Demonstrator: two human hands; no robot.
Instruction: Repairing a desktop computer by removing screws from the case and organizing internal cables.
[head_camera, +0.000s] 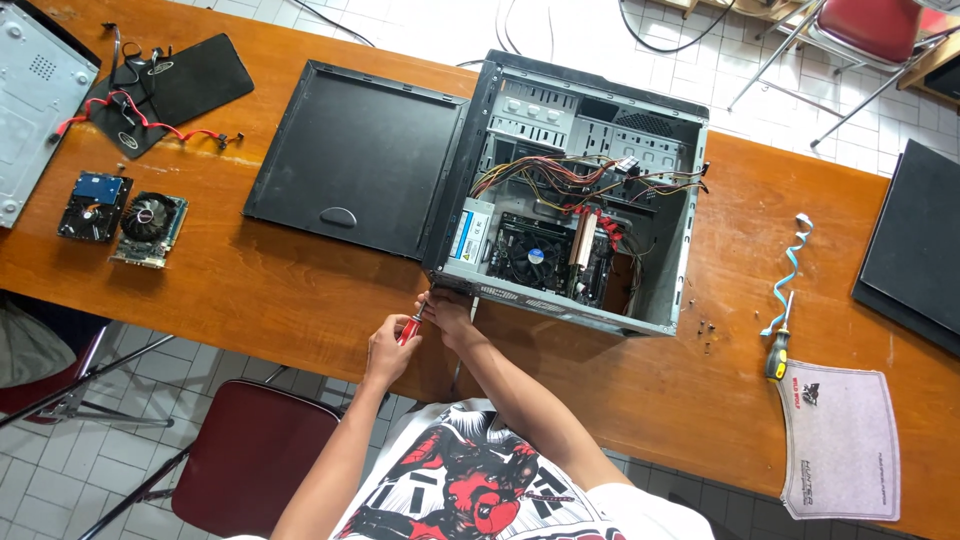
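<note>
Our two hands meet at the computer case's (570, 190) near corner

Our left hand (388, 347) grips closed just below that corner; our right hand (450, 312) curls against it, forearms angled inward

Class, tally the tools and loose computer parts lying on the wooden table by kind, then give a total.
Screwdrivers: 2, red one in the left hand, yellow-handled one
Hard drive: 1
Graphics card: 1
Open computer case: 1
Detached side panel: 1
Total: 6

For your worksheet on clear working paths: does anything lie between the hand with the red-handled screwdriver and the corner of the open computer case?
Nothing visible does. The left hand holds the red-handled screwdriver right at the computer case corner, and the right hand rests against that same corner.
</note>
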